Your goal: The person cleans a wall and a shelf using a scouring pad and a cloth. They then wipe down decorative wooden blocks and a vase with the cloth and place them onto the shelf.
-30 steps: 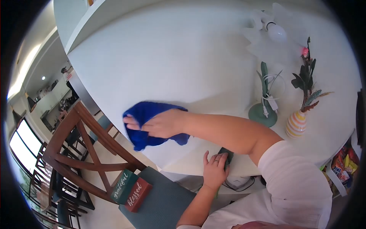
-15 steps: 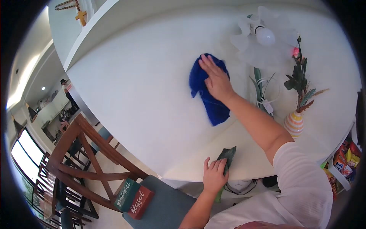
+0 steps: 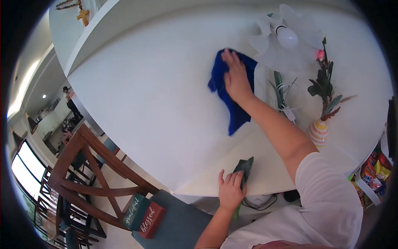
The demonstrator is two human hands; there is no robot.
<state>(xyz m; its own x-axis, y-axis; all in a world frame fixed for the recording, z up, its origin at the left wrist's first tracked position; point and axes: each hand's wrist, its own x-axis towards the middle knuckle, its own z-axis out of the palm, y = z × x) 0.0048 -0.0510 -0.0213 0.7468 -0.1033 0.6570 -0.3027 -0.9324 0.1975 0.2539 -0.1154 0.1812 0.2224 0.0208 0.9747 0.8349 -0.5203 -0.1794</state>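
Observation:
My right hand [image 3: 237,79] lies over a blue cloth [image 3: 238,120], pressing it against the white surface [image 3: 157,103]; the fingertips are blurred. The cloth is bunched, with one end trailing towards me. Lower down, near the surface's front edge, my left hand [image 3: 231,190] is closed around a dark green leaf-like piece [image 3: 245,168]. A light green part of it [image 3: 236,212] shows below that hand. The fingers hide the middle of the piece.
To the right stand a striped vase [image 3: 318,133] with artificial flowers and a white ruffled lamp with a bulb [image 3: 287,38]. A wooden chair [image 3: 103,166] at left carries "grateful" [image 3: 138,211] and "blessed" [image 3: 152,220] blocks. Snack packets [image 3: 371,174] sit at right.
My right hand has moved slightly up, away from me, and the blue cloth has shifted and spread with it. My left hand stays by the edge with the green piece.

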